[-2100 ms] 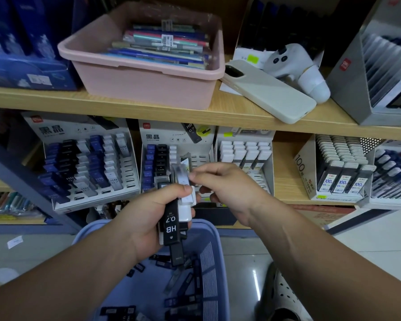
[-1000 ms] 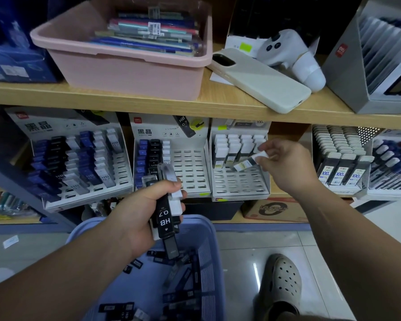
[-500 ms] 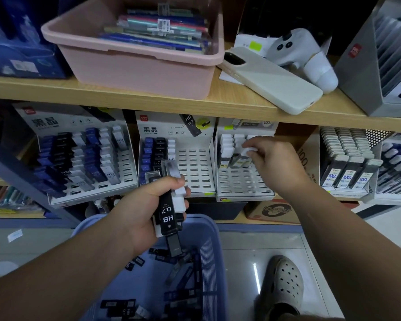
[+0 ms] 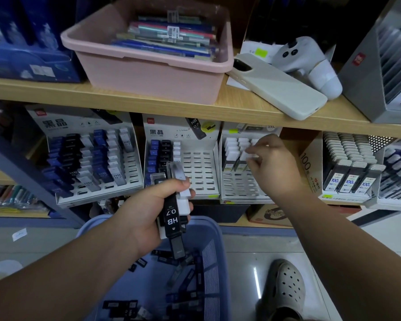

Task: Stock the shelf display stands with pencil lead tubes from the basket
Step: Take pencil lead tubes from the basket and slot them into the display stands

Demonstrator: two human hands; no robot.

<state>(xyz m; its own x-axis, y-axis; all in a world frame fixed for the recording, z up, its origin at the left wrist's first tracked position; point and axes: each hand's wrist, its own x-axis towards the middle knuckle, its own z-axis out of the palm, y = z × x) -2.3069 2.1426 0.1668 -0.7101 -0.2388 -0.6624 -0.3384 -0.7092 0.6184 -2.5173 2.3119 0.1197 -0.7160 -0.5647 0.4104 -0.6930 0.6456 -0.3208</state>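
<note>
A long wooden shelf [image 4: 241,107] runs across the view, with a lower level under it. Below, on the floor, stands a blue basket [image 4: 214,258] with loose pencil lead tubes [image 4: 183,281] scattered on its bottom. On the upper shelf sits a pink tub [image 4: 148,82] of packaged pens. 3 white slotted display stands lean side by side on the lower level: the left stand [image 4: 132,167] nearly full of blue, black and grey tubes, the middle stand [image 4: 199,172] filled only in its left columns, and the right stand [image 4: 239,184] holding white-capped tubes in its top rows.

The left hand [image 4: 148,214] hovers over the basket's far rim, its fingers clenched around a bundle of tubes [image 4: 171,218]; the front one is black and marked HB 0.7. The right hand [image 4: 276,167] reaches to the right stand, its fingers pinching the cap of a white-capped tube [image 4: 250,155] that sits in the 3rd column.

A pale phone [image 4: 280,89] lies on the upper shelf just beside the tub, with a white controller [image 4: 303,56] behind it. A perforated shoe [image 4: 285,286] rests on the floor right of the basket.
</note>
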